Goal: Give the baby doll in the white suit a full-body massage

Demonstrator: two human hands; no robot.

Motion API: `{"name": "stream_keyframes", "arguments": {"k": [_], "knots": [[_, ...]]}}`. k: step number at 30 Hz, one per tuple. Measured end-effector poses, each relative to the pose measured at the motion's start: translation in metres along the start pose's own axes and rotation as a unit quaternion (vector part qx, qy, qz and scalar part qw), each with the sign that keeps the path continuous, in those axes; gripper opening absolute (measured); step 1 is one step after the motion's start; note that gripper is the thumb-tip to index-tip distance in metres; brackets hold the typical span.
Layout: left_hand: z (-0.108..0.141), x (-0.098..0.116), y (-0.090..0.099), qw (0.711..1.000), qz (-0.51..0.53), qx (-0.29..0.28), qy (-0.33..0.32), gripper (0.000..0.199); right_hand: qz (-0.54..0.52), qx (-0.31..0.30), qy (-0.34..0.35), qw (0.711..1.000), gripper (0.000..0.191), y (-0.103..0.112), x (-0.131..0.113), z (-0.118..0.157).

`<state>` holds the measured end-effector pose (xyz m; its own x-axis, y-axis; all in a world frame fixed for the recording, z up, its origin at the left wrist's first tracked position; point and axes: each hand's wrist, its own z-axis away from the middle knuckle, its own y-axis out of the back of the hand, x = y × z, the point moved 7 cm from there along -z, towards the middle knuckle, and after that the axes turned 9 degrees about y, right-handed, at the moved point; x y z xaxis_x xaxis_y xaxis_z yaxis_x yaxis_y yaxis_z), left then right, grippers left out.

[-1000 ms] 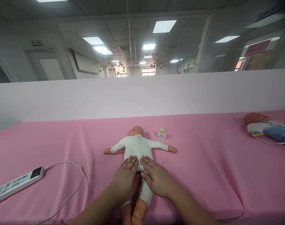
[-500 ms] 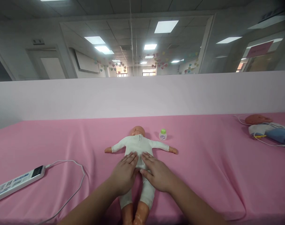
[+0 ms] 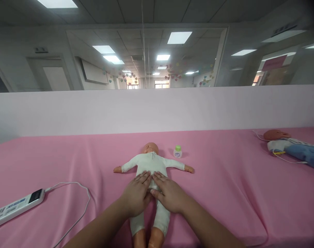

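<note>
A baby doll [image 3: 152, 161] in a white cloth suit lies stretched out with its arms spread, head toward the far side. My left hand [image 3: 136, 193] rests flat on the left of its lower belly, fingers extended and pointing inward. On the other side, my right hand [image 3: 169, 193] lies flat too, its fingertips close to those of the left. Both hands are open and grip nothing; they cover the doll's hips. Beside the doll's head stands a small clear bottle [image 3: 177, 152] with a green cap.
The pink cloth [image 3: 213, 172] covers the table, with a low white wall [image 3: 157, 110] behind. At left lies a white power strip-like device [image 3: 17, 208] with a white cable [image 3: 87, 203]. A second doll [image 3: 301, 151] in blue and white, with thin tubes, lies at far right.
My right hand has slid slightly inward, so the fingertips of both hands are closer together on the doll's belly. The view has tilted up a little.
</note>
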<state>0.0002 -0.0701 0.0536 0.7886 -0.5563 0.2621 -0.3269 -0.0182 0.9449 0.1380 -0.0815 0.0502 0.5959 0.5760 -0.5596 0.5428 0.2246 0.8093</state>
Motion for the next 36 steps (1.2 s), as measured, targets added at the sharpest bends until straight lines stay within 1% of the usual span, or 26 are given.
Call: {"name": "stream_keyframes", "arguments": {"k": [2, 4, 9, 11, 13, 16, 19, 21, 23, 25, 28, 30, 33, 36], "knots": [[-0.004, -0.005, 0.006, 1.0, -0.008, 0.016, 0.0, 0.062, -0.005, 0.01, -0.006, 1.0, 0.075, 0.007, 0.003, -0.003], [-0.008, -0.012, 0.006, 1.0, -0.011, 0.021, 0.003, 0.062, -0.005, 0.02, -0.014, 1.0, 0.079, 0.009, 0.008, -0.006], [-0.008, -0.02, -0.009, 1.0, 0.006, 0.008, -0.005, 0.06, -0.014, 0.014, -0.031, 0.999, 0.084, -0.001, 0.02, -0.01], [-0.006, -0.02, -0.01, 1.0, 0.013, 0.005, -0.005, 0.058, -0.012, 0.01, -0.027, 1.0, 0.085, -0.004, 0.02, -0.009], [-0.006, -0.018, -0.006, 1.0, 0.017, -0.004, 0.0, 0.056, -0.009, 0.006, -0.02, 1.0, 0.085, -0.002, 0.017, -0.008], [-0.01, -0.015, 0.006, 1.0, 0.009, -0.015, 0.016, 0.055, -0.009, 0.012, -0.02, 1.0, 0.083, 0.006, 0.015, -0.007], [-0.019, -0.016, 0.018, 1.0, -0.004, 0.003, 0.028, 0.056, -0.013, 0.038, -0.032, 0.999, 0.082, 0.016, 0.018, -0.011], [-0.026, -0.017, 0.019, 0.999, -0.011, 0.017, 0.031, 0.058, -0.014, 0.055, -0.038, 0.998, 0.083, 0.021, 0.022, -0.015], [-0.032, -0.019, 0.015, 0.999, -0.019, 0.018, 0.037, 0.059, -0.012, 0.061, -0.042, 0.997, 0.087, 0.02, 0.028, -0.02], [-0.034, -0.021, 0.007, 0.999, -0.026, 0.009, 0.04, 0.059, -0.011, 0.054, -0.045, 0.997, 0.09, 0.015, 0.034, -0.023], [-0.032, -0.02, -0.008, 0.999, -0.036, -0.011, 0.038, 0.057, -0.022, 0.038, -0.051, 0.998, 0.092, 0.004, 0.04, -0.023], [-0.029, -0.02, -0.013, 0.998, -0.036, -0.016, 0.041, 0.056, -0.03, 0.032, -0.053, 0.998, 0.092, -0.001, 0.042, -0.022], [-0.028, -0.022, -0.012, 0.998, -0.024, -0.021, 0.052, 0.055, -0.04, 0.032, -0.048, 0.998, 0.09, 0.001, 0.041, -0.021], [-0.034, -0.025, 0.002, 0.997, -0.003, -0.021, 0.075, 0.058, -0.049, 0.052, -0.042, 0.997, 0.087, 0.015, 0.039, -0.026]]}}
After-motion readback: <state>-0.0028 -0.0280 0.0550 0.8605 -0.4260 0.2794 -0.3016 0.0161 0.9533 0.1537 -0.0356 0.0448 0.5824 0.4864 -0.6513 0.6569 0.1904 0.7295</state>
